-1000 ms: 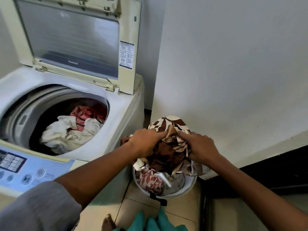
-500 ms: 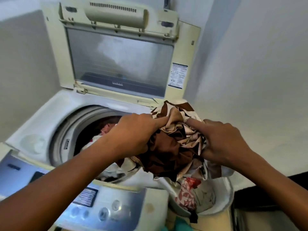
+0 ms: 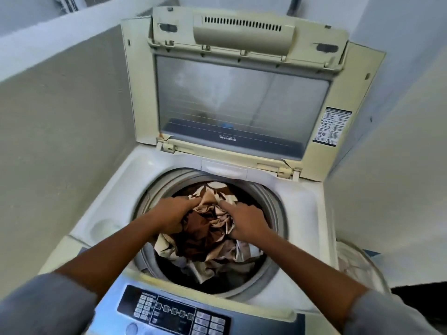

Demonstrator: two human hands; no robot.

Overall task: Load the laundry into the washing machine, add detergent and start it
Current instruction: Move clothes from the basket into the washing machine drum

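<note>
A white top-loading washing machine (image 3: 116, 194) stands below me with its lid (image 3: 242, 100) raised upright at the back. Over the round drum opening (image 3: 275, 209), a bundle of brown and cream patterned cloth (image 3: 208, 228) fills most of the hole. My left hand (image 3: 169, 213) grips the bundle's left side and my right hand (image 3: 242, 221) grips its right side, both inside the drum rim. The earlier laundry beneath is hidden by the bundle.
The control panel (image 3: 174, 313) with buttons lies along the machine's near edge. A white laundry basket (image 3: 362, 267) shows partly at the right, beside the machine. Walls stand close on the left (image 3: 60, 141) and right (image 3: 399, 165).
Both hands lifted the patterned bundle out of the basket on the floor, carried it left over the machine and lowered it into the drum opening. My view swung to face the machine.
</note>
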